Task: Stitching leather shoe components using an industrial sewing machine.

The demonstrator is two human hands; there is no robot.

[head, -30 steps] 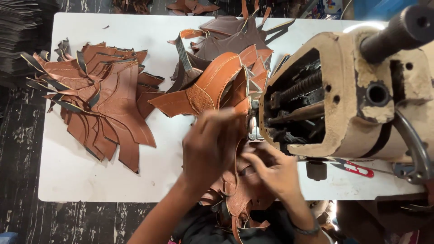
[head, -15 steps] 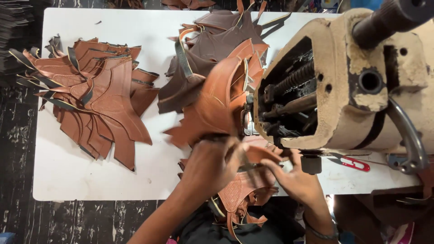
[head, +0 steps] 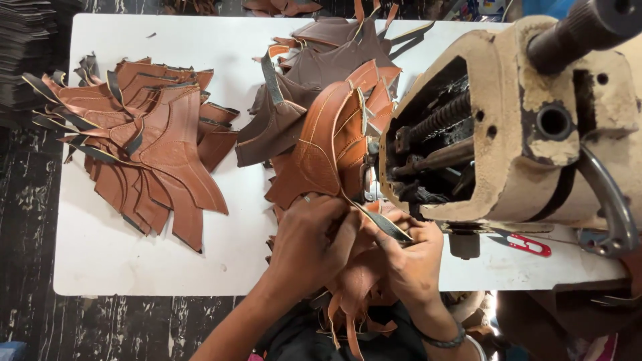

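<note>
My left hand (head: 311,237) and my right hand (head: 411,257) meet at the front edge of a white table (head: 221,267), both gripping a tan stitched leather shoe upper (head: 328,144). The piece stands up from my fingers and curves toward the needle area of a worn beige sewing machine (head: 508,127). A dark strap end (head: 384,224) of the piece lies across my right fingers. More tan leather hangs below my hands toward my lap.
A fanned pile of tan leather pieces (head: 144,150) lies at the table's left. Dark brown uppers (head: 331,57) are heaped at the back. A red-handled snipper (head: 528,244) lies under the machine. Black stacked pieces (head: 23,60) sit at far left.
My hands have dropped toward the table's front edge and closed together on the leather piece, which now stands more upright beside the machine. The view has shifted slightly.
</note>
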